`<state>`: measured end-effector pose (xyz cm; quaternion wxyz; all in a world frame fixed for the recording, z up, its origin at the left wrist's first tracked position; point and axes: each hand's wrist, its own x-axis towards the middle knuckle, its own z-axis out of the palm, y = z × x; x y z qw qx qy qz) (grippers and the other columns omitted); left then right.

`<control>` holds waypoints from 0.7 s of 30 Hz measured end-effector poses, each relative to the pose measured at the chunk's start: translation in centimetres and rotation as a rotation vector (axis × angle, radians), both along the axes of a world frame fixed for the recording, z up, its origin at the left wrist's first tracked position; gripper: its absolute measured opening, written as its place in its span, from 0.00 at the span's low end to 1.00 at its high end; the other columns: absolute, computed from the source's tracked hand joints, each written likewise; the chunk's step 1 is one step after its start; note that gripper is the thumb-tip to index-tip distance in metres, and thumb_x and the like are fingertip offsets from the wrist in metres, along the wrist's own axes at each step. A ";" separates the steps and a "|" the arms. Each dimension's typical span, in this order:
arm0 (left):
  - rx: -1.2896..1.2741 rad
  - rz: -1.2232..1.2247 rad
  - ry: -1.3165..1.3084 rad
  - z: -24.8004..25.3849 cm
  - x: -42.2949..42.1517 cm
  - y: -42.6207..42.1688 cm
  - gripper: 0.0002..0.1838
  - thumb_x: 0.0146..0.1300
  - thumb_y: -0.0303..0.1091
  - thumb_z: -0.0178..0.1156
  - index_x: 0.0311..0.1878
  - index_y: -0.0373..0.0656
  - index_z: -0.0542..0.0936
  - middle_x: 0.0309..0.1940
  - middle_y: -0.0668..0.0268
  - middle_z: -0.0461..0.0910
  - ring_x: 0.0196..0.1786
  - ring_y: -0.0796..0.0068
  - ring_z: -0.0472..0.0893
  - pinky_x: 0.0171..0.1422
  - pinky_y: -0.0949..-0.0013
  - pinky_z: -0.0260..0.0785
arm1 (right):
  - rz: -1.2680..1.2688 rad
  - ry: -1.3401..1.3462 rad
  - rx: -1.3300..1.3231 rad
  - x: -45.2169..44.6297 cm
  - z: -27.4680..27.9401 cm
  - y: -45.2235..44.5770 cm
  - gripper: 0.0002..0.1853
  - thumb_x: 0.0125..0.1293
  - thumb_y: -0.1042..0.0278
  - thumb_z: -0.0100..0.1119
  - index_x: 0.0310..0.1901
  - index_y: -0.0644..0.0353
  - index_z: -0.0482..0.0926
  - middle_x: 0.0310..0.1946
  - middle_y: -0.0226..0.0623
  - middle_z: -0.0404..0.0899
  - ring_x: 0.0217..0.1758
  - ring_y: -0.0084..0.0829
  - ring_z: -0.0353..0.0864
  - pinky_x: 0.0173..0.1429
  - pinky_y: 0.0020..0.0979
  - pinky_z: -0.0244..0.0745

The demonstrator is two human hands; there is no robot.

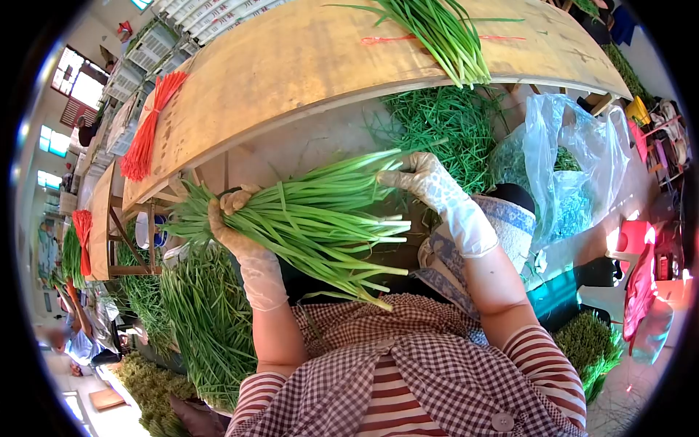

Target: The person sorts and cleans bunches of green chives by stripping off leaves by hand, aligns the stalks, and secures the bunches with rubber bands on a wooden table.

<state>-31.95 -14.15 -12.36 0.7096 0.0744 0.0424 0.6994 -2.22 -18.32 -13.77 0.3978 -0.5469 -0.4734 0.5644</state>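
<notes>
A thick bunch of garlic chives (313, 211) lies crosswise in front of my checked apron, pale stem ends fanned out to the right. My gloved left hand (237, 218) is wrapped round its leafy end. At the upper stem ends, my gloved right hand (422, 180) has thumb and fingers pinched together on a stalk or two. Beyond them, a smaller bunch of chives (444, 36) rests on the wooden table (291, 65) across a red tie (386, 39).
Red ties (151, 124) hang over the table's left edge. Loose greens (444, 127) lie under the table. A chive heap (204, 320) stands at my left, a clear plastic bag (575, 160) at right. Another person (80, 335) works at far left.
</notes>
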 end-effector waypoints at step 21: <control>-0.129 0.022 0.078 -0.5 -2.4 -0.1 0.16 0.66 0.36 0.53 0.21 0.44 0.69 0.20 0.67 0.71 0.33 0.70 0.75 0.67 0.61 0.64 | -0.078 -0.388 0.937 -1.5 -0.1 0.0 0.13 0.52 0.66 0.72 0.40 0.54 0.87 0.41 0.36 0.84 0.46 0.36 0.82 0.51 0.35 0.77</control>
